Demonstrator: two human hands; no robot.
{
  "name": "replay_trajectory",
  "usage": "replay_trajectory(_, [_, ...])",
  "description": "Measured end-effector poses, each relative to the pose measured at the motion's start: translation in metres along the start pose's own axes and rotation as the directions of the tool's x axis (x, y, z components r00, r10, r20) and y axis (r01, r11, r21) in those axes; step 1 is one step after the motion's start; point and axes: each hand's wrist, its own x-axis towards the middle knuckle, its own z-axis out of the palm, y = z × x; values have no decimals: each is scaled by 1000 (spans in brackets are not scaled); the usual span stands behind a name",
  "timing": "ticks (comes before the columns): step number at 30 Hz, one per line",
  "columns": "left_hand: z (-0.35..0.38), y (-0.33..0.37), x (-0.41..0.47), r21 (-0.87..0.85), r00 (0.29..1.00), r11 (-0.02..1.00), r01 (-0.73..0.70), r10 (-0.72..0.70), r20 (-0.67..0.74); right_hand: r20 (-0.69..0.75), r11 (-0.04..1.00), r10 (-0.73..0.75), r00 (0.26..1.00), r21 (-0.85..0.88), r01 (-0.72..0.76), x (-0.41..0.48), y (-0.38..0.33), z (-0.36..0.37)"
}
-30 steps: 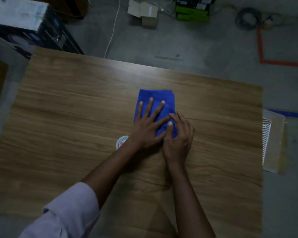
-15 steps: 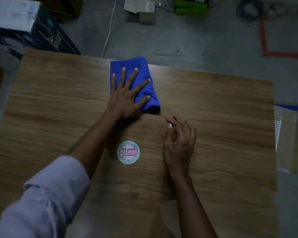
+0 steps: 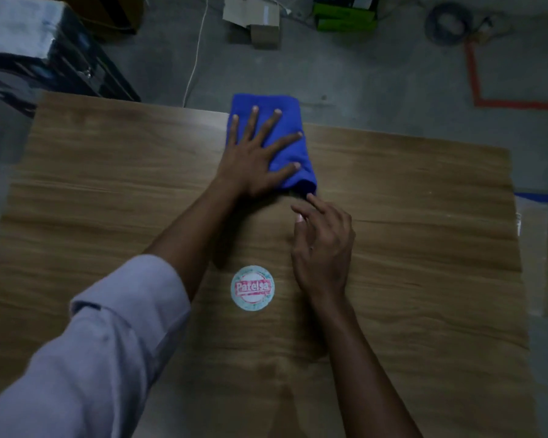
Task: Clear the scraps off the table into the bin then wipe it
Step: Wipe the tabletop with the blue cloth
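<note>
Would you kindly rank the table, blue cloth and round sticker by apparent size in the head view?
Largest: table.
Then: blue cloth, partly under the left hand.
Smallest: round sticker.

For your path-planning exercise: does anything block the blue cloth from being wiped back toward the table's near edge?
Yes: the right hand lies over the table just nearer than the blue cloth, fingertips by its near corner. The round sticker lies flat.
</note>
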Motion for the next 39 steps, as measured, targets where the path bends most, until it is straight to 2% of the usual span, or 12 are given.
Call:
replay_trajectory(2, [-9,-28,-16,-8,997,998,70,-70,13,-11,1000,2,1000,-2,-2,-12,0,-4])
replay_trajectory(5, [-12,-35,-67,25,997,997,75,-75,-11,-69,993,120,990,21,-119,-33,-4,-7])
replay_trajectory(7, [-6,-11,-97,33,1000,999,-3,4,-25,-108,979,201,974,56,-196,-42,-15,-3])
replay_trajectory(10, [10,42,-106,-19,976,976,-215,214,-36,-193,964,261,946,107,-244,-47,-34,3])
replay_trajectory(12, [20,69,-88,-24,945,946,-324,323,-48,-241,969,246,939,96,-229,-47,-39,5])
replay_trajectory(15, [25,75,-51,10,925,926,-378,378,-44,-277,976,216,936,58,-208,-47,-34,7])
replay_trajectory(21, [10,14,-12,-13,965,968,-250,248,-90,-264,980,199,944,39,-196,-54,-26,13])
replay_trajectory(26, [1,-14,-62,-3,993,995,-102,102,-55,-196,986,167,966,40,-163,-78,-29,10])
replay_trajectory(31, [7,22,-175,12,988,990,-138,138,-70,-200,985,164,966,95,-147,-105,-38,0])
replay_trajectory(33, [14,56,-202,-50,986,986,-160,158,-47,-232,978,191,954,126,-165,-116,-44,-6])
replay_trajectory(36, [28,105,-210,17,970,972,-234,234,-59,-247,964,241,939,169,-203,-132,-53,-11])
replay_trajectory(39, [32,111,-174,-11,956,960,-279,277,-93,-239,967,236,942,158,-202,-143,-51,-12])
